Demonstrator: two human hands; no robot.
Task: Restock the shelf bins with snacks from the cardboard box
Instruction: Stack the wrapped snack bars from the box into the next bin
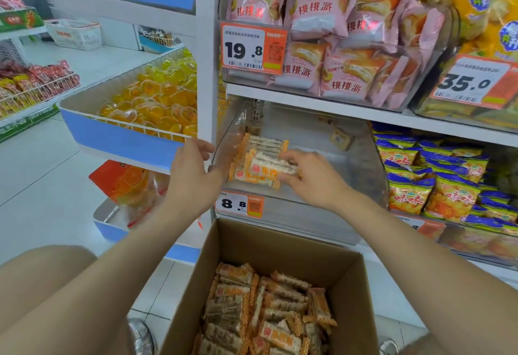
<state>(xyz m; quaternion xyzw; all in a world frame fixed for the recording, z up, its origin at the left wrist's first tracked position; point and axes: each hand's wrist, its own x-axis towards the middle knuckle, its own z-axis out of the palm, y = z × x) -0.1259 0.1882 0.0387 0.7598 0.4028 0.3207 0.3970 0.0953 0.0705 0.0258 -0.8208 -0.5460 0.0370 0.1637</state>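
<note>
Holding entry: right hand [311,178] grips the right end of a small stack of snack packets [263,164], fingers curled over its top. Left hand [193,172] sits at the stack's left end, fingers curved; whether they pinch the packets cannot be told.

Location: the stack is low in the front-left corner of the clear shelf bin [356,175], beside its left wall.

Clearance: open room to the right and rear; upper shelf [322,105] overhangs; price tag [238,203] sits on the front lip.

Appearance: clear wrap, orange checked ends, pale bars, red lettering.

Source: open cardboard box [280,245] below, holding like packets.
</note>
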